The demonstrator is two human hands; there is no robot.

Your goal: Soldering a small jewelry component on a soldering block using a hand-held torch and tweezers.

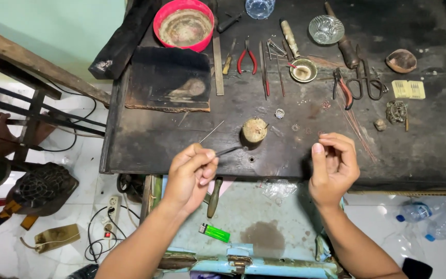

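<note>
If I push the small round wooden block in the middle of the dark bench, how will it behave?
The wooden block looks short and wide on a flat face, so it would probably slide rather than tip. It seems solid, likely stiff and not fragile. The left hand holds a thin tool against it, which may steady it.

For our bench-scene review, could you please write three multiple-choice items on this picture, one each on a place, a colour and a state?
1. Where does the green lighter lie?
A. on the pale blue surface below the dark workbench
B. in the red bowl
C. beside the scissors

2. What colour are the handles of the pliers beside the red bowl?
A. yellow
B. red
C. blue

3. What is the left hand doing?
A. lying flat and empty
B. pinching a thin wire
C. gripping the lighter

Answers: 1 A, the lighter lies between the forearms, off the bench. 2 B, both handles are red. 3 B, thumb and fingers close on the wire, whose tip points up and right.
</note>
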